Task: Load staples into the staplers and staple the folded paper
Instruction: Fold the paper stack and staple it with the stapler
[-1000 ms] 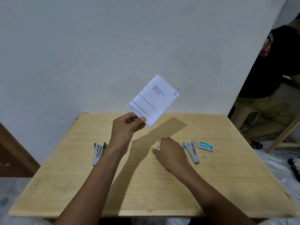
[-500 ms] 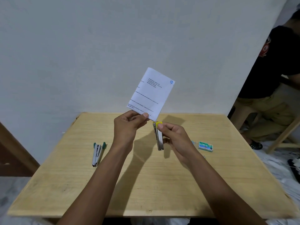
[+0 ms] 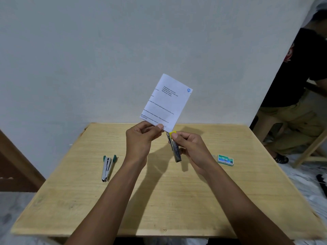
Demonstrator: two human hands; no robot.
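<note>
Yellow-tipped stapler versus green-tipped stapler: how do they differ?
The yellow-tipped stapler is gripped in the right hand, above the table; the green-tipped stapler lies on it. The yellow one stands nearly upright, its tip at the folded paper's lower corner; the green one lies flat. The green one's arms are splayed apart; the yellow one's look closed. Both are slim metal staplers.

Light: moderate, even indoor light from above and behind the wearer. Shadows: soft-edged, dark, thrown forward over the table (image 3: 79, 200); the folded paper (image 3: 166, 101) shades its far edge. Wall (image 3: 88, 59): flat grey, dimmer cornerwards. Focus: sharp centrally. Edges: wide-angle bowing, slight softness.
</note>
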